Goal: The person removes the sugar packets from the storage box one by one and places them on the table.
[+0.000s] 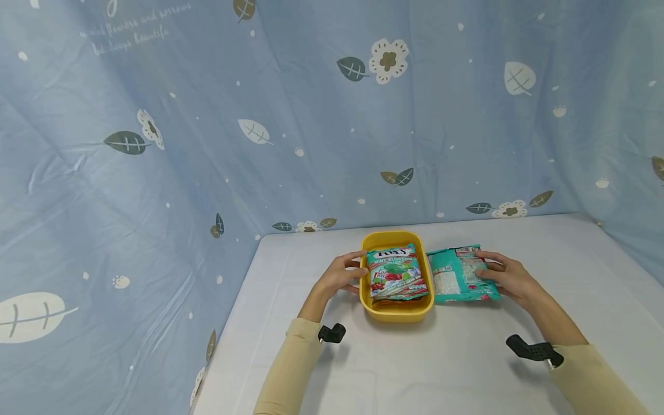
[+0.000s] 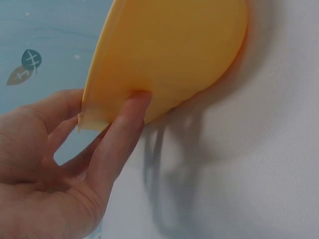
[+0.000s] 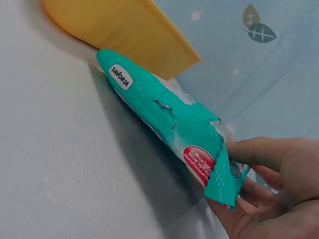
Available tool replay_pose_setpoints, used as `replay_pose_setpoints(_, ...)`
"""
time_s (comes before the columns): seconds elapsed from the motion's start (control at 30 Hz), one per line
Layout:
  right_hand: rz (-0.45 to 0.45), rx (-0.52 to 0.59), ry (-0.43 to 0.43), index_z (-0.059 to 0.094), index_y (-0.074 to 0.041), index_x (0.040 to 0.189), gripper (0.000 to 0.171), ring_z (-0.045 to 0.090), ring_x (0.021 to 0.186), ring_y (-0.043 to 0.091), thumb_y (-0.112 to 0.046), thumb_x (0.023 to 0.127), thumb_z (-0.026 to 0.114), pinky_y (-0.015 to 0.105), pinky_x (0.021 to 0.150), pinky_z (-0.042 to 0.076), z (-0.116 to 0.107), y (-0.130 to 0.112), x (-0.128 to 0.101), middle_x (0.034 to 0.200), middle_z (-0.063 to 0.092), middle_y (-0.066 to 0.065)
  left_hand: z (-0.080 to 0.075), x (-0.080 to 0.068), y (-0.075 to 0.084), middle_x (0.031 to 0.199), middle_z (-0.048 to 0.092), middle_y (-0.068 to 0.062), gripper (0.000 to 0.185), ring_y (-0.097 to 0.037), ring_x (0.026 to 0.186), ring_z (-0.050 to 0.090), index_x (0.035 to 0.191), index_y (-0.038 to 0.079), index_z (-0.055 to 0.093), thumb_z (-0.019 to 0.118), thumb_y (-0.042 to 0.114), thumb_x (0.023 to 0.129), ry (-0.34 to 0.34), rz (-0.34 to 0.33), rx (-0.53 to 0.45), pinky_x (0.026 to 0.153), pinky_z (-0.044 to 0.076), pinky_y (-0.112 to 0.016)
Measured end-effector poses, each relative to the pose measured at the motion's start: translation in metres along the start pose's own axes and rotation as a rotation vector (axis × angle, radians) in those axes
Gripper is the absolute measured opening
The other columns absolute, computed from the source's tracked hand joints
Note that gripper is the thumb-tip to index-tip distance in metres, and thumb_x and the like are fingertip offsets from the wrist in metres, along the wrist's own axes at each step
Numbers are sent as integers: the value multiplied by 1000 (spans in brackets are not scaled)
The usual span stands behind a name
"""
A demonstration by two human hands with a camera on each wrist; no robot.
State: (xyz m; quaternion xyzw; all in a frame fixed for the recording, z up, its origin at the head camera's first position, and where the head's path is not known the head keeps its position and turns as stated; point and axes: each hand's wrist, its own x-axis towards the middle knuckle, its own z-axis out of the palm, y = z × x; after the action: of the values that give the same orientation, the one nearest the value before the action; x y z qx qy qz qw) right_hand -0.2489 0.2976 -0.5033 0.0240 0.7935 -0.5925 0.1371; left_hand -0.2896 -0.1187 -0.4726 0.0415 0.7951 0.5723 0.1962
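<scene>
A yellow plastic basket (image 1: 398, 316) stands on the white table, with a Fox's Mint Blossom candy bag (image 1: 394, 272) lying face up in it. My left hand (image 1: 340, 273) grips the basket's left rim; in the left wrist view, fingers lie against the outer wall (image 2: 164, 55) and over the edge. Just right of the basket is a second teal candy bag (image 1: 448, 279), its printed back upward. My right hand (image 1: 510, 278) pinches that bag by its right end. In the right wrist view the bag (image 3: 154, 107) appears tilted, its far end near the basket wall (image 3: 122, 37).
Something orange-brown (image 1: 396, 301) shows under the bag inside the basket, mostly hidden. A blue curtain (image 1: 321, 115) with leaf and flower prints hangs behind and to the left of the table (image 1: 384, 369). Black camera mounts (image 1: 534, 350) stick out from both wrists.
</scene>
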Motion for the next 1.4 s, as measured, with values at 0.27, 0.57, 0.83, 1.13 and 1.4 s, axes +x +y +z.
replay_pose_setpoints(0.27,6,-35,6,24,-13,156,75,60,98,13,-33,96,64,27,77,60,1,3,1,157,16,35,0,1,-1,135,52,-16,56,-27,104,66,145,25,50,69,19,93,-1,-2,5,66,64,-40)
replay_pose_setpoints(0.57,23,-45,14,23,-12,156,75,60,98,14,-33,96,63,28,77,61,1,5,2,156,18,34,0,1,-2,136,52,-17,56,-28,104,66,145,25,50,68,19,93,0,7,4,66,64,-40)
replay_pose_setpoints(0.83,19,-148,43,25,-8,155,77,62,104,23,-37,96,63,30,79,62,1,4,-1,153,24,36,0,2,-3,136,52,-17,55,-28,103,66,145,26,50,69,20,93,5,5,1,66,64,-40)
replay_pose_setpoints(1.13,-32,-328,64,32,0,151,74,57,115,45,-40,96,62,43,85,62,0,3,-4,146,33,40,-1,2,-5,136,52,-16,55,-27,103,66,144,26,51,69,20,93,-1,5,-10,66,64,-41)
replay_pose_setpoints(1.4,-90,-494,26,37,6,146,72,47,122,55,-40,96,61,48,84,61,2,-9,-8,142,37,42,0,2,-3,137,51,-17,56,-27,102,67,145,26,50,68,21,93,-1,2,-2,66,64,-41)
